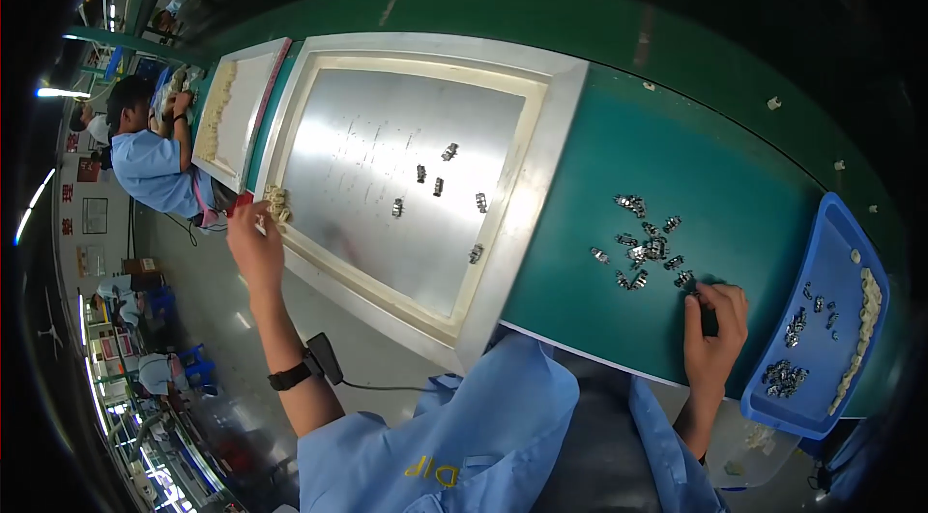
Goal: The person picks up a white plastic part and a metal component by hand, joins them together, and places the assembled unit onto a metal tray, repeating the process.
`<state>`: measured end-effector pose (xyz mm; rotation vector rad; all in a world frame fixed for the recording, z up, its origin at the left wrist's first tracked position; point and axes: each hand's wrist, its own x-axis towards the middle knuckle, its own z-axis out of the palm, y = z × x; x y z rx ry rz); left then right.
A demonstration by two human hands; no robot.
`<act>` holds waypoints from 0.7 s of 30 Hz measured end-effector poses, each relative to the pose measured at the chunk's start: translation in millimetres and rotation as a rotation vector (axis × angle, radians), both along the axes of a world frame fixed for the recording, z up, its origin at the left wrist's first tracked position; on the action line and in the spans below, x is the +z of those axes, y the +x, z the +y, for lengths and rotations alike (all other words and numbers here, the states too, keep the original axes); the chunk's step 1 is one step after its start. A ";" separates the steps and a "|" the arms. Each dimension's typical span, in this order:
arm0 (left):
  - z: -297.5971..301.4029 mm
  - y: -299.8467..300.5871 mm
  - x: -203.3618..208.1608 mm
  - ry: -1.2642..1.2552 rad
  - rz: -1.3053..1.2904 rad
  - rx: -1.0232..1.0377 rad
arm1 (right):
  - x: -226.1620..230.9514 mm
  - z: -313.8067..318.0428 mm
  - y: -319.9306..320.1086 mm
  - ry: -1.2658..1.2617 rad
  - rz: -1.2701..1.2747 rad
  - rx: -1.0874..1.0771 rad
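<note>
My left hand (257,247) reaches to the near left corner of a pale metal frame (549,165), its fingers bent together. Beside the fingertips sits a clump of small cream-coloured pieces (277,206); whether the hand holds one is hidden. On the green table, my right hand (716,327) pinches thumb and forefinger at the edge of a loose heap of small shiny metal parts (654,247). A single metal part (684,278) lies at those fingertips. Several similar parts (439,186) are scattered over the frame's silvery plate (358,194) and its near right border.
A blue tray (752,405) at right holds metal parts and a row of cream pieces. Farther left stands a second frame (280,54), with a co-worker (155,160) beyond it. A cable (387,387) runs from my left wristband. A clear bin (759,455) sits below the tray.
</note>
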<state>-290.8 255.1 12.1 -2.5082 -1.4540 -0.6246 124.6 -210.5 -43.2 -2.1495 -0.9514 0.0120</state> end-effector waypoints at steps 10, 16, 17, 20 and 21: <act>21.7 -19.8 -64.5 -0.003 0.224 0.118 | 10.5 -5.4 -11.3 0.006 -0.154 -0.043; 45.0 -59.0 -52.2 0.150 0.160 -0.185 | 5.3 4.6 2.7 0.071 -0.179 0.020; 41.3 -47.9 -40.7 0.067 0.257 -0.108 | 4.0 4.7 2.8 0.078 -0.152 -0.002; 54.5 -52.1 -74.9 -0.080 0.289 -0.056 | 4.8 -6.7 8.1 0.077 -0.122 -0.033; 64.8 -57.3 -87.7 -0.143 0.231 -0.062 | 4.0 -8.5 6.9 0.074 -0.104 -0.028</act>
